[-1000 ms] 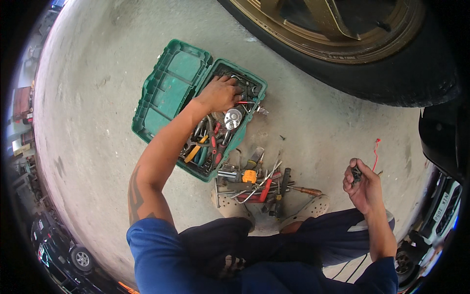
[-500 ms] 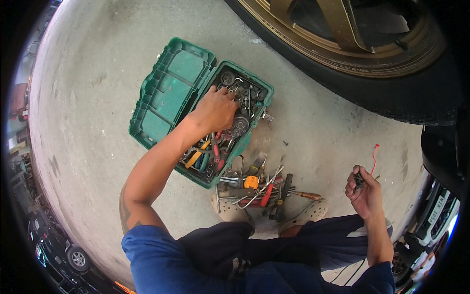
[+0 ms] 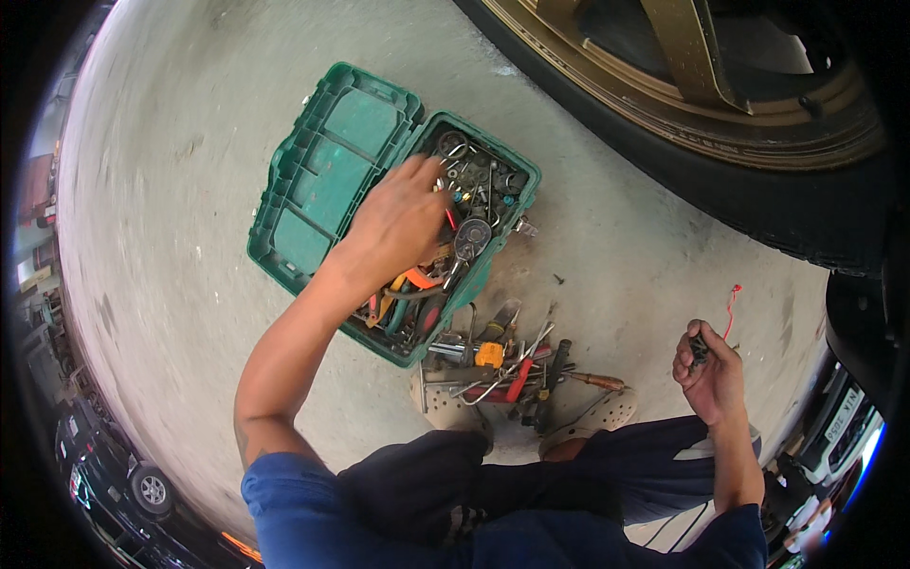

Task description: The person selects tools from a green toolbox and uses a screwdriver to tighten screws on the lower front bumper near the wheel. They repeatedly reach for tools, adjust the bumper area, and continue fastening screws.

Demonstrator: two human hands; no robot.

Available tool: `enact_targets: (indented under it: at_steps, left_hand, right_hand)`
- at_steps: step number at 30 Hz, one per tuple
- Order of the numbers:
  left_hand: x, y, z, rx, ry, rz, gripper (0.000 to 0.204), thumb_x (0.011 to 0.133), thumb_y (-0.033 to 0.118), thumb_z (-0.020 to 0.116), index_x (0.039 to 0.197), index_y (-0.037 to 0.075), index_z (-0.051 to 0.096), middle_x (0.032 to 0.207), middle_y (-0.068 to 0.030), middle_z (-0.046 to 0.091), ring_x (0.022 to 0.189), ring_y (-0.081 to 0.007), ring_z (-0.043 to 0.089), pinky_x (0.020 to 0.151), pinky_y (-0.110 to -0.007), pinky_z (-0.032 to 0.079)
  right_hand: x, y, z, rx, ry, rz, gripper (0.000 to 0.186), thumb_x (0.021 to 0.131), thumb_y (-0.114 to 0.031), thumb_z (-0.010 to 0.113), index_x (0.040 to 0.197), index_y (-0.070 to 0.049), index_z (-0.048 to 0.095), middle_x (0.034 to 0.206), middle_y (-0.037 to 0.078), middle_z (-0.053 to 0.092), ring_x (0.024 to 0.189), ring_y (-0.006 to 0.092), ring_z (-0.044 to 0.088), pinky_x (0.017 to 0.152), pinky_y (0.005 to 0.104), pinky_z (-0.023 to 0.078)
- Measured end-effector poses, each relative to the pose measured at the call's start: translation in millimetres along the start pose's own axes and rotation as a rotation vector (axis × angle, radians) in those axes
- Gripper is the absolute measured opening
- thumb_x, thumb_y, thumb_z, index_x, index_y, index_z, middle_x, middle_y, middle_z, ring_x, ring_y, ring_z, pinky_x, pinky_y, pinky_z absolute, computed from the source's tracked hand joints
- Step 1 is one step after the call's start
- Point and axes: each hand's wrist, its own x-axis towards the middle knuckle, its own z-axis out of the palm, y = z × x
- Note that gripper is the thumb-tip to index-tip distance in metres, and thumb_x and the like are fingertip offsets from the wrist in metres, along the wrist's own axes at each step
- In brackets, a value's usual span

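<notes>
My left hand (image 3: pixel 393 218) is over the open green toolbox (image 3: pixel 524 180), its fingers smeared by motion among the tools. Whether it grips anything I cannot make out. Inside the box, near that hand, are a round-headed metal ratchet-like tool (image 3: pixel 471 237), an orange curved piece (image 3: pixel 422 278), another ring-shaped metal part (image 3: pixel 452 144) and jumbled small metal pieces. Over to the right, my right hand (image 3: pixel 713 372) is closed round a small dark object (image 3: pixel 699 348) of unclear kind. A thin red cord (image 3: pixel 731 311) sticks up beside its fingertips.
Hand tools lie in a pile by my shoes, among them an orange-and-black tool (image 3: pixel 489 355), a red-handled tool (image 3: pixel 518 379) and a wooden-handled screwdriver (image 3: pixel 597 380). A dark screw (image 3: pixel 558 279) lies on the concrete floor. A large tyre (image 3: pixel 758 204) with bronze rim stands far right.
My left hand has drawn a little toward the lid and nearer to me, uncovering more of the box. An orange piece now shows beneath it. My right hand keeps its grip.
</notes>
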Motion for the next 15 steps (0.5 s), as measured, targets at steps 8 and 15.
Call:
enact_targets:
  at_steps: [8, 15]
  left_hand:
    - [57, -31, 76, -0.336, -0.256, 0.264, 0.04, 0.1, 0.026, 0.053, 0.123, -0.002, 0.07, 0.133, -0.02, 0.065, 0.13, -0.0376, 0.057, 0.113, -0.049, 0.045]
    - [34, -21, 71, -0.172, -0.255, 0.151, 0.059, 0.109, 0.051, 0.043, 0.13, 0.003, 0.07, 0.131, -0.0174, 0.066, 0.131, -0.0381, 0.055, 0.115, -0.05, 0.041]
  right_hand:
    - [2, 2, 4, -0.027, -0.015, -0.033, 0.025, 0.112, -0.033, 0.051, 0.108, -0.01, 0.06, 0.081, 0.006, 0.061, 0.071, 0.017, 0.059, 0.063, 0.028, 0.045]
    - [9, 6, 8, -0.057, 0.007, -0.001, 0.024, 0.111, -0.032, 0.052, 0.109, -0.01, 0.061, 0.081, 0.006, 0.061, 0.072, 0.0173, 0.059, 0.064, 0.028, 0.045]
